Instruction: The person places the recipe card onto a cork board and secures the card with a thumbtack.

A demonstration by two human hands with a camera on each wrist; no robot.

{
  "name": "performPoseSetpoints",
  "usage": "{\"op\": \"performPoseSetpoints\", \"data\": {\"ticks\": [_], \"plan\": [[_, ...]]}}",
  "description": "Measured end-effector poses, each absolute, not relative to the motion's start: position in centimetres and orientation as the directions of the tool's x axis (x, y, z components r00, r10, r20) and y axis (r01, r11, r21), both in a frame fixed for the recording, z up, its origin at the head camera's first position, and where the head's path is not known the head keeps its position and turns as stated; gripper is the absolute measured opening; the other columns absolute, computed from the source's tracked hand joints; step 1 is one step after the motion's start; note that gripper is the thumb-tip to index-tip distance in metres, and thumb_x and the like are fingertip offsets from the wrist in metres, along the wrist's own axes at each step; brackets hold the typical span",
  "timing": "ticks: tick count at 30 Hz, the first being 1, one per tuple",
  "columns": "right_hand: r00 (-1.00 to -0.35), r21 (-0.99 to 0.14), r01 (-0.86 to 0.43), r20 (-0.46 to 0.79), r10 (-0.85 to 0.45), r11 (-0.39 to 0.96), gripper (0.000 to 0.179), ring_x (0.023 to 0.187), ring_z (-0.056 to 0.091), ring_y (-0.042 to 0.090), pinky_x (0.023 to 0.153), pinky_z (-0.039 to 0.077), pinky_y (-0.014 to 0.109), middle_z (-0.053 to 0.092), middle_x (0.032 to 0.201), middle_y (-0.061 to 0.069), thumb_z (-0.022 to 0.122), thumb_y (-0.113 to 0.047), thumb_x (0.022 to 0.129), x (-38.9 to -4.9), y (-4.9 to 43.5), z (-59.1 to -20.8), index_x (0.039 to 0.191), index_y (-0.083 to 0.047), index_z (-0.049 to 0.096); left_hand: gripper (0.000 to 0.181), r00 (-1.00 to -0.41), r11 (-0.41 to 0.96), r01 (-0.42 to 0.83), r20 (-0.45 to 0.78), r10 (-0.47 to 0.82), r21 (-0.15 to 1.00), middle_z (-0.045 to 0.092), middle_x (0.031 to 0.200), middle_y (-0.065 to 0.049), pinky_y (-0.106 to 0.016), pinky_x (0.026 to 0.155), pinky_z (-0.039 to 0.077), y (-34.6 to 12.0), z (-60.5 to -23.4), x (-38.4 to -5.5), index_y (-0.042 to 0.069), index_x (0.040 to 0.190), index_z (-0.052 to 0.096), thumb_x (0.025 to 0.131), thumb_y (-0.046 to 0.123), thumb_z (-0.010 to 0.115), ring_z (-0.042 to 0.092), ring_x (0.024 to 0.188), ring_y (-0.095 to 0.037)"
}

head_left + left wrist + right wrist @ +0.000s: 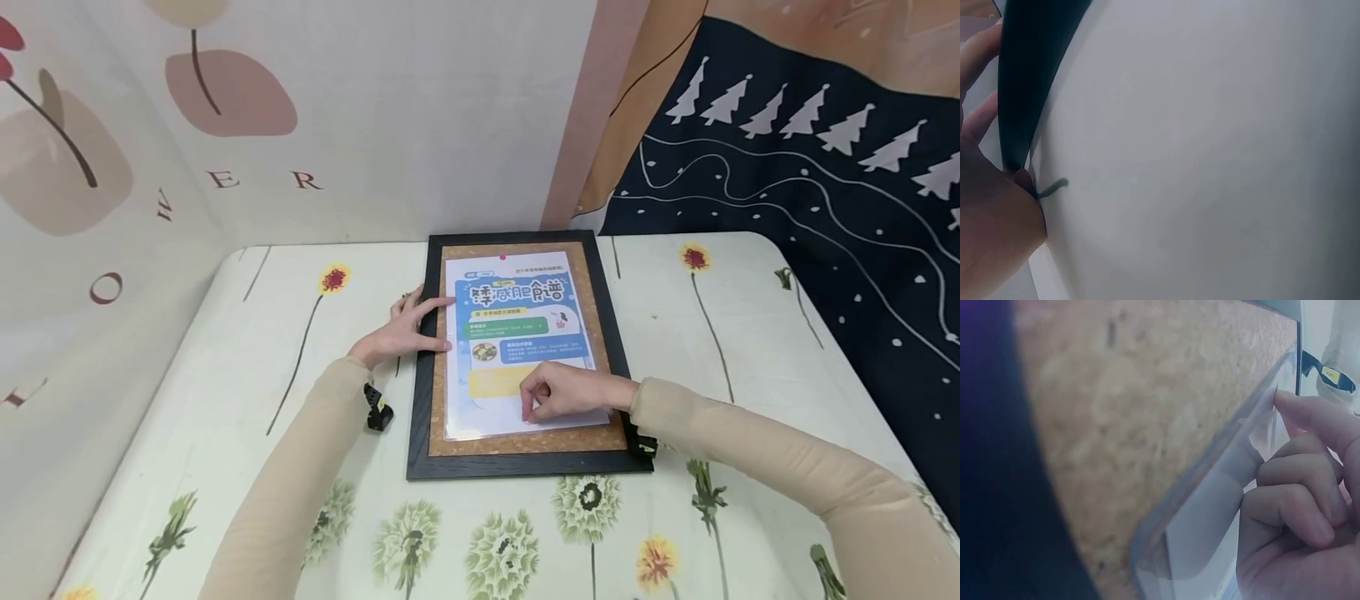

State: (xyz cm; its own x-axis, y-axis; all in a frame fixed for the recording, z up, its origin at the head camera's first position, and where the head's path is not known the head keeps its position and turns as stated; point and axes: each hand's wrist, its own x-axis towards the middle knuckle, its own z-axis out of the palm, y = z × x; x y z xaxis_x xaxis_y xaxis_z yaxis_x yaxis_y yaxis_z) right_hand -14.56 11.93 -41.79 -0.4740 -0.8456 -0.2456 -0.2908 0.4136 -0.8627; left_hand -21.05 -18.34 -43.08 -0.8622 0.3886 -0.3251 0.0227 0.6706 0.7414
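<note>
A black-framed cork board [530,462] lies on the table with a printed, glossy-edged sheet [491,408] on it. At the sheet's top edge sits a pink pushpin [502,257]. My left hand [399,329] reaches over the frame's left side, thumb and forefinger extended onto the sheet's left edge. Other fingers of it stay by the frame's outer side. With thumb and forefinger together, my right hand [566,390] pinches a small pink pushpin at the sheet's lower middle, mostly hidden by the fingertips. In the right wrist view its remaining fingers [1294,469] curl inward.
A white cloth with printed flowers [656,562] covers the table around the board. Behind hang a pale printed curtain [390,108] and a dark cloth with white trees [787,175]. Black wrist cameras [378,408] sit at both sleeves.
</note>
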Motion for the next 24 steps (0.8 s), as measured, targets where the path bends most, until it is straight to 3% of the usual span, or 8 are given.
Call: {"op": "performPoseSetpoints", "data": {"ticks": [17,24], "plan": [[-0.501,-0.867,-0.264,-0.251,-0.828,0.422,0.014,0.048,0.034,0.008,0.050,0.030,0.021,0.050,0.054,-0.005,0.067,0.001,0.084,-14.8,12.3,-41.4,0.083,-0.010,0.075,0.081,-0.854,0.669,0.029,-0.329,0.402,0.743,-0.018,0.159,-0.005,-0.074,0.100,0.007,-18.3,-43.3,-21.5,0.030,0.150,0.034,0.082,0.038,0.077,-0.019,0.140,-0.036],[-0.530,-0.871,-0.284,-0.206,-0.823,0.401,0.011,0.047,0.030,0.007,0.049,0.026,0.021,0.041,0.051,-0.007,0.068,0.000,0.084,-15.1,12.5,-40.8,0.087,-0.008,0.075,0.081,-0.858,0.667,0.019,-0.330,0.393,0.745,-0.018,0.159,-0.006,-0.075,0.099,0.006,-18.5,-43.4,-21.3,0.030,0.150,0.035,0.081,0.038,0.077,-0.019,0.140,-0.036]]}}
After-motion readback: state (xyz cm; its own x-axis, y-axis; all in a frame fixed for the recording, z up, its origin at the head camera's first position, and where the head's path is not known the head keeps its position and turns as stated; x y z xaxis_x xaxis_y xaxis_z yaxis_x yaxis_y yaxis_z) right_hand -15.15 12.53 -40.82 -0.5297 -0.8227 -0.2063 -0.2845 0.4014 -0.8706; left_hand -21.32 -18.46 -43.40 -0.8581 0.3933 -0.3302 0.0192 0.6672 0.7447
